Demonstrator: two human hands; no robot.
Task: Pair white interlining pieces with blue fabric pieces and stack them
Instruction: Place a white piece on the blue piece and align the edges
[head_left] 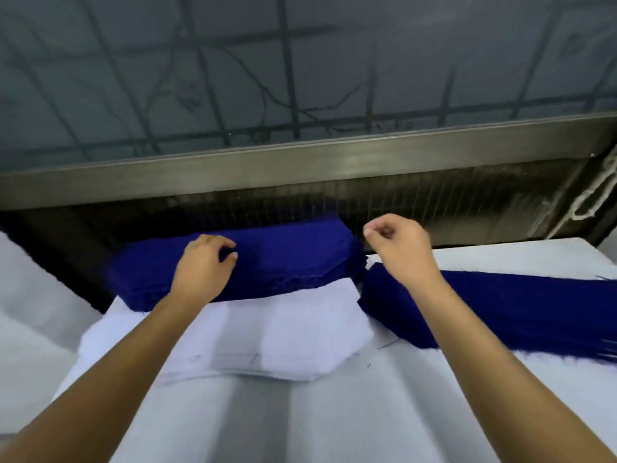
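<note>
The left hand (203,265) pinches the top ply of the thick dark blue fabric stack (283,259), which runs left-right on the tabletop (500,259). The right hand (397,242) hovers curled and empty over its right end. The white interlining stack (293,332) lies just nearer.

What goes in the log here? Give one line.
left hand: pinching far blue stack | right hand: curled, empty, raised | white interlining stack: untouched | right blue stack: untouched

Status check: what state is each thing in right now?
far blue stack: thick, flat
right blue stack: flat, edge fanned
white interlining stack: flat, untouched
left hand: on far blue stack, fingers curled, pinch unclear
right hand: raised, curled, empty
</note>
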